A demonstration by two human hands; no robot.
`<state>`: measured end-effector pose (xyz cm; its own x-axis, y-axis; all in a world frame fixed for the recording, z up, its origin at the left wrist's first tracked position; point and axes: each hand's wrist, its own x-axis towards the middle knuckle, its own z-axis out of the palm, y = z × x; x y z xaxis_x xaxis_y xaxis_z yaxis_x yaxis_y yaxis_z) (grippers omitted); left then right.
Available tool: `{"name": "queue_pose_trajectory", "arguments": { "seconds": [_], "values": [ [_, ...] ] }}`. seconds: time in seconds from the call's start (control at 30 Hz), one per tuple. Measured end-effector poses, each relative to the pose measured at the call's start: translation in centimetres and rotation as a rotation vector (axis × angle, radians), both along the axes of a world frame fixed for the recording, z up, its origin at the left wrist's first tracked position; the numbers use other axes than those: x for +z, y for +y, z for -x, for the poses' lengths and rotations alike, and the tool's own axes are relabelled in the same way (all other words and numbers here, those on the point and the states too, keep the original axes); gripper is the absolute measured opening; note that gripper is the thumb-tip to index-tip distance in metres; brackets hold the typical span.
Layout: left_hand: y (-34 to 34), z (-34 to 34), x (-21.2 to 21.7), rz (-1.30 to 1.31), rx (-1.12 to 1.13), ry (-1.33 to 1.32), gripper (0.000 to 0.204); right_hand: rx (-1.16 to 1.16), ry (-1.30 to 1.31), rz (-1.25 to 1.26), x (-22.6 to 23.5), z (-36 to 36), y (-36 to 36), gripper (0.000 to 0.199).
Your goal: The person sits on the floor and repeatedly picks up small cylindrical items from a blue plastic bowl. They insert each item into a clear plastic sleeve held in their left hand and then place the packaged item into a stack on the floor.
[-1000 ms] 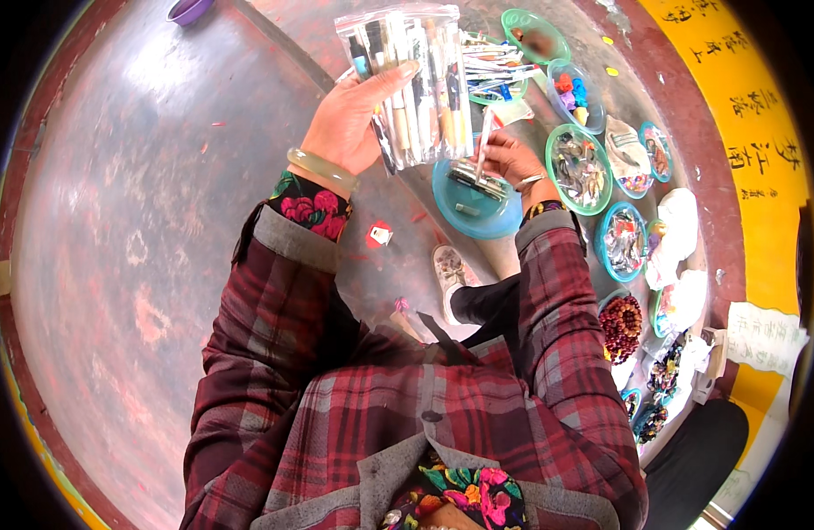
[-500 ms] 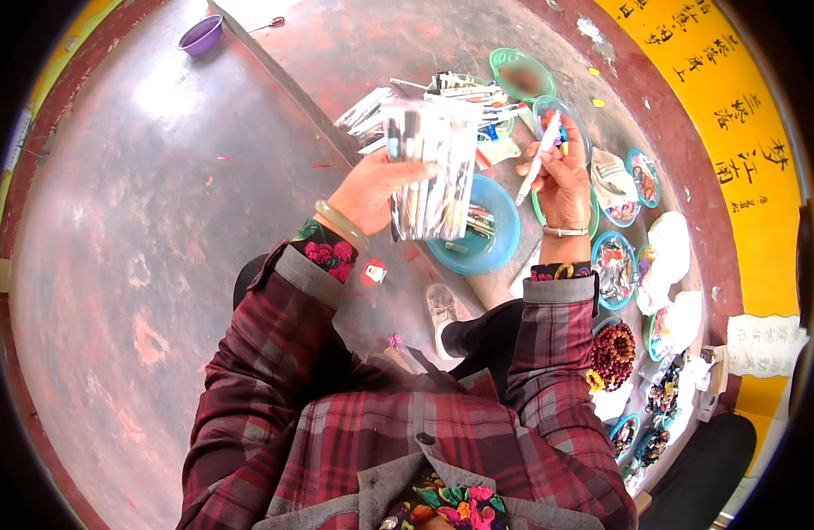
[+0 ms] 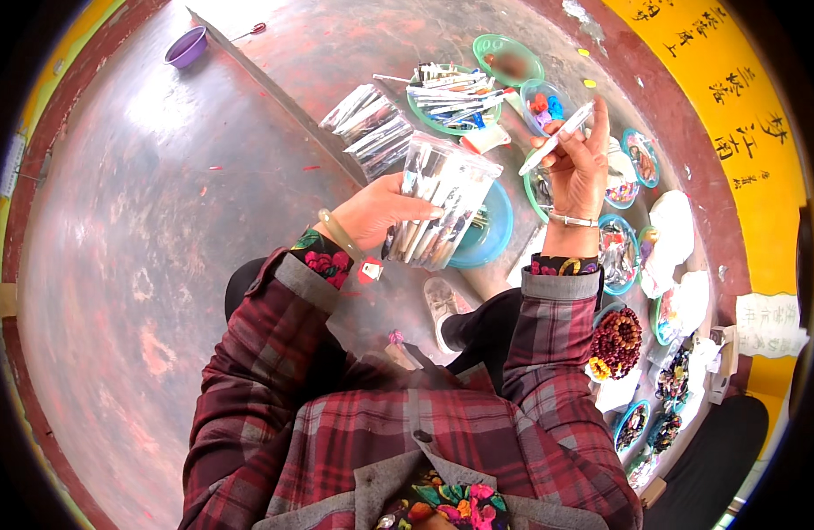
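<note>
My left hand (image 3: pixel 380 210) is closed on a clear plastic bag (image 3: pixel 442 199) holding several slim pens, its thumb across the front. The bag tilts with its top toward the right. My right hand (image 3: pixel 577 168) pinches a single white pen (image 3: pixel 557 139), held slanting, apart from the bag and to its right. Behind the bag, partly hidden, is a blue basin (image 3: pixel 494 231) on the floor. Beyond my hands, a green basin (image 3: pixel 418 104) is heaped with pens, and filled bags of pens (image 3: pixel 372 132) lie to its left.
A green bowl (image 3: pixel 532 62) stands at the far side. Along the right wall are several basins of small items, red-brown beads (image 3: pixel 616 343) and white bags (image 3: pixel 670 238). A purple basin (image 3: pixel 188 48) sits far left. My shoe (image 3: pixel 444 311) is below the blue basin.
The bag in my left hand has tilted to the right and dropped slightly. My right hand has moved a little to the right with the pen, which now slants more toward level.
</note>
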<state>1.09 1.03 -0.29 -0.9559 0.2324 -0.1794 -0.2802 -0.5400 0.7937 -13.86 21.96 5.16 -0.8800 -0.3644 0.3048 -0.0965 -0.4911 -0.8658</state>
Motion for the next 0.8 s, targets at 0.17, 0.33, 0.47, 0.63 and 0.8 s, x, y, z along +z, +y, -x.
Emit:
{"name": "queue_pose_trajectory", "arguments": {
  "seconds": [0.17, 0.33, 0.47, 0.63, 0.8],
  "values": [
    [0.4, -0.2, 0.0, 0.009, -0.048, -0.026, 0.035, -0.072, 0.005, 0.026, -0.5, -0.1, -0.8, 0.064],
    [0.7, -0.3, 0.0, 0.033, -0.091, -0.026, 0.036, -0.14, -0.028, 0.052, -0.9, -1.0, -2.9, 0.054],
    [0.7, -0.4, -0.3, 0.064, -0.114, -0.041, 0.037, -0.084, -0.034, 0.019, -1.5, -0.9, -3.1, 0.052],
    [0.5, -0.3, -0.6, 0.072, -0.116, -0.03, 0.038, -0.029, -0.044, -0.051, -1.2, -1.4, -3.5, 0.052],
    [0.5, -0.3, -0.6, 0.088, -0.125, -0.044, 0.038, 0.019, -0.009, -0.144, -1.4, -1.8, -4.0, 0.052]
  ]
}}
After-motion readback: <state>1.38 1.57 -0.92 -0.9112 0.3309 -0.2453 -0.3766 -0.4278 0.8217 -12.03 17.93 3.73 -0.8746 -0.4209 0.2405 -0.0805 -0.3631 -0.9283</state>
